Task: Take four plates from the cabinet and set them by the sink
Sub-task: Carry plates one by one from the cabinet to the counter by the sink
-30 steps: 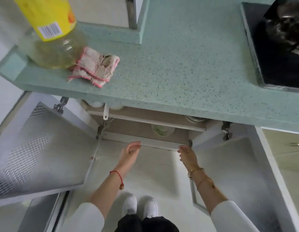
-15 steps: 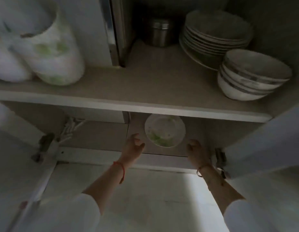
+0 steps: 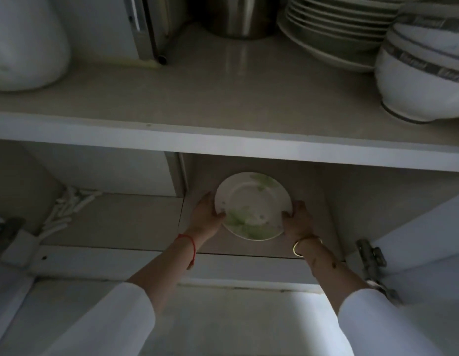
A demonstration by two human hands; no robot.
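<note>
White with green leaves, a plate (image 3: 252,205) was held at both sides on the low shelf (image 3: 135,219) of the cabinet (image 3: 223,143). Its left rim was gripped by the left hand (image 3: 206,214), with the thumb laid on top of the rim. Its right rim was gripped by the right hand (image 3: 297,222) in the same way. It could not be told if more plates were stacked under it. A red string (image 3: 189,244) was seen on the left wrist and a gold bangle (image 3: 304,244) on the right wrist. Both arms were covered by white sleeves (image 3: 125,322).

On the top shelf (image 3: 197,98), a stack of plates (image 3: 333,29) was kept at the right, touching stacked bowls (image 3: 423,70). A metal pot (image 3: 236,16) was set beside the stack. A white jar (image 3: 25,42) was placed far to the left.
</note>
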